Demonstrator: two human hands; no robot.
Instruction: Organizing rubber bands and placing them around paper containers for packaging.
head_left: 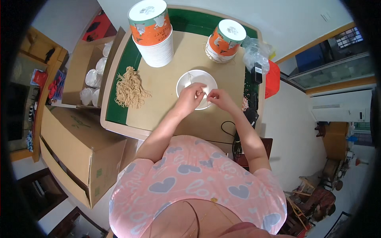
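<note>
In the head view, the white tub sits mid-frame, mouth up, just above centre. The left hand curls over its opening and the right hand bends in at its right rim, fingertips of both pinched together, apparently on a thin pale cord; the exact grip is too small to tell.

A strand so fine could slip from the pinch, and a tub that looks light could skid or tip if the cord is pulled hard. The loose, twisted, matte tan cord pile at centre left looks prone to snagging. A knock could topple the tall left stack at the upper left: tapered, upturned tubs, printed orange on top, ribbed with white below. The shorter right stack stands upper right of centre, beside a crinkled clear plastic bag.
</note>
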